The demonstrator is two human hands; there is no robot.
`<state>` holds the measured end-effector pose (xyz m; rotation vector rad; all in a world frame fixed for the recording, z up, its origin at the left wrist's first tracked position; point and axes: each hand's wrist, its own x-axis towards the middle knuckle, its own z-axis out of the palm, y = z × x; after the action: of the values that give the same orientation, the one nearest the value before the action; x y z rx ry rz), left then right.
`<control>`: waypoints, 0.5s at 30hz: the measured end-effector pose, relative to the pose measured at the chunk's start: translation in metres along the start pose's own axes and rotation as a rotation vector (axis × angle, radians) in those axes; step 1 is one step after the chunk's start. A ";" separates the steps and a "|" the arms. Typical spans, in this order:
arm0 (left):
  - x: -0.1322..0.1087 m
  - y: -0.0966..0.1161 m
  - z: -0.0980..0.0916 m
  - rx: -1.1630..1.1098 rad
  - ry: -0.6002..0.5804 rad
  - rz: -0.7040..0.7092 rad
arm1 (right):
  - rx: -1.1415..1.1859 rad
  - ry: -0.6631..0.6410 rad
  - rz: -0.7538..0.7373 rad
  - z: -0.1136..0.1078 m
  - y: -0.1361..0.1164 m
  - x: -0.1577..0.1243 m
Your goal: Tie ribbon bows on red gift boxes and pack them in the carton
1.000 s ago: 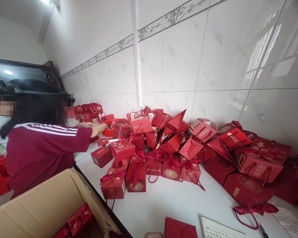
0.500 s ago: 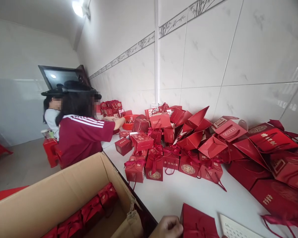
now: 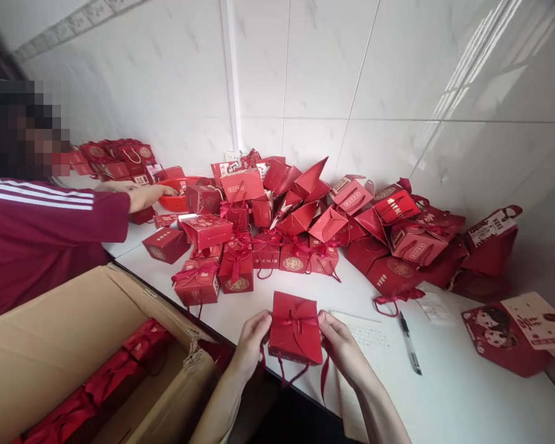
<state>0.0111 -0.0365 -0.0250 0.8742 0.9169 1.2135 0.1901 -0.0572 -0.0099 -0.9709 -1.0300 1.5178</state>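
A red gift box (image 3: 289, 342) with a ribbon across its top is between my two hands at the table's front edge. My left hand (image 3: 254, 336) pinches its left side, fingers closed near the ribbon. On the opposite side my right hand (image 3: 338, 339) is closed at the box's edge, where a ribbon end hangs down. Cord handles dangle below the box. Under and beside my right hand lies a sheet of paper (image 3: 365, 333) with handwriting, and a pen (image 3: 411, 345) rests to the right of it.
An open cardboard carton (image 3: 50, 314) at the left holds several red boxes (image 3: 106, 376). Many red gift boxes (image 3: 300, 216) are heaped along the wall. A co-worker (image 3: 46, 216) at the left reaches into an orange-red basin (image 3: 178, 200). A printed hexagonal box (image 3: 490, 339) lies far right.
My view has swung right and down. The red box is now fully visible between both hands; my right hand, barely showing before, is now in sight. The pen has come into view.
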 end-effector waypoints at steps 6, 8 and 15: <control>0.000 0.010 0.006 0.072 -0.086 0.056 | 0.033 0.046 0.003 -0.002 -0.007 -0.002; 0.001 0.007 0.007 0.084 -0.094 0.036 | 0.041 0.060 0.011 -0.005 -0.004 -0.001; -0.002 -0.017 -0.002 0.181 -0.175 -0.034 | 0.010 0.078 0.073 -0.020 0.019 -0.005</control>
<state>0.0153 -0.0411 -0.0408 1.0874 0.9048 1.0186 0.2041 -0.0623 -0.0336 -1.0619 -0.9402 1.5309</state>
